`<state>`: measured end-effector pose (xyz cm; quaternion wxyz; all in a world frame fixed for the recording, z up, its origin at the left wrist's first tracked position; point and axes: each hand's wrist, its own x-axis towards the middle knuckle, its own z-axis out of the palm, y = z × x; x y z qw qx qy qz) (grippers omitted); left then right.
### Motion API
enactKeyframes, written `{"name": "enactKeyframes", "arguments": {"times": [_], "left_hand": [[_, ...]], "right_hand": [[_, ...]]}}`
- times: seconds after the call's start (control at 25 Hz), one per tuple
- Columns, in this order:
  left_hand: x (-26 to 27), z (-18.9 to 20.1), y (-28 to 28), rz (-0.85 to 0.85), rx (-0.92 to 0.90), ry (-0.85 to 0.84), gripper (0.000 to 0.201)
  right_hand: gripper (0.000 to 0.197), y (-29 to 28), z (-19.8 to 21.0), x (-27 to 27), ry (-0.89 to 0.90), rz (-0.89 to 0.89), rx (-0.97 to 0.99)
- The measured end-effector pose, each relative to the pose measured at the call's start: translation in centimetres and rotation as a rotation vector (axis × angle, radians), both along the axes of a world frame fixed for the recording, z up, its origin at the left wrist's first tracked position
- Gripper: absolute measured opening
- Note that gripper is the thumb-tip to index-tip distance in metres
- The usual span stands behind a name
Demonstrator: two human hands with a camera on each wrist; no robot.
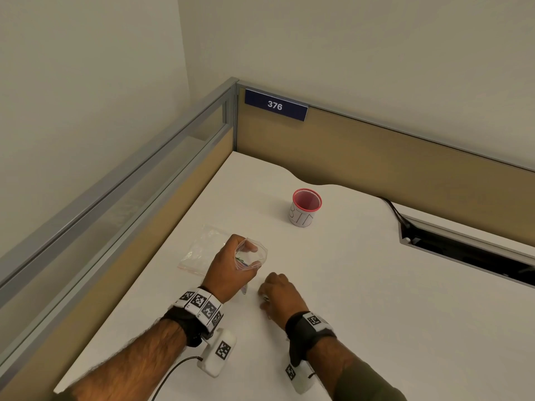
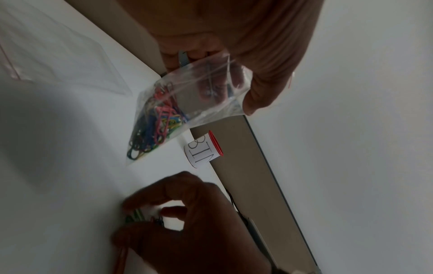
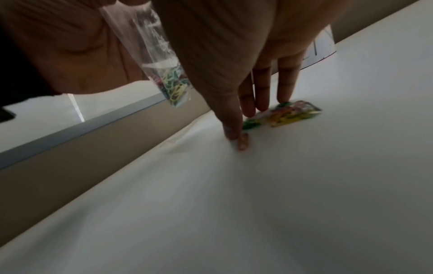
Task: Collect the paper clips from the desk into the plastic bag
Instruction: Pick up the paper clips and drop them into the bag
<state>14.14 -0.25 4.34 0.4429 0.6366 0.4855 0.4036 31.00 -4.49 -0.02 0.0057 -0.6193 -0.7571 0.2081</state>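
Observation:
My left hand (image 1: 231, 267) pinches the mouth of a small clear plastic bag (image 1: 251, 255) and holds it open just above the white desk (image 1: 362, 285). Several coloured paper clips (image 2: 154, 128) sit at the bottom of the hanging bag (image 2: 187, 96). Just right of it, my right hand (image 1: 272, 293) is knuckles-up on the desk, its fingers curled down round a small pile of loose coloured clips (image 3: 288, 113). Thumb and forefinger meet at the pile's near edge and the other fingertips (image 3: 284, 96) touch the clips. This pile (image 2: 136, 216) is blurred.
A second clear bag (image 1: 199, 250) lies flat on the desk left of my left hand. A red-rimmed cup marked BIN (image 1: 305, 208) stands further back. Partition walls (image 1: 376, 157) close the desk at the back and left. A cable slot (image 1: 463, 250) opens at the right.

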Motion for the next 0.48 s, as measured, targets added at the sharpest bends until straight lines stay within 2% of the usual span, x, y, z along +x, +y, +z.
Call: {"name": "enactKeyframes", "arguments": {"times": [0.16,0.32,0.4,0.48], "left_hand": [[-0.3,0.0,0.1,0.020,-0.012,0.007,0.037],[0.0,-0.3,0.0,0.012,-0.011,0.011,0.037],[0.2,-0.3,-0.1,0.001,-0.011,0.014,0.037],[0.3,-0.2,-0.1,0.001,-0.007,0.011,0.037]], "right_hand": [[0.019,-1.3,-0.3,2.1,-0.008,-0.002,0.050],[0.031,-2.6,-0.5,2.1,0.055,0.094,0.032],[0.020,-2.9,-0.9,1.4,0.012,0.166,0.074],[0.016,-2.5,-1.0,1.7,-0.022,0.157,0.108]]}}
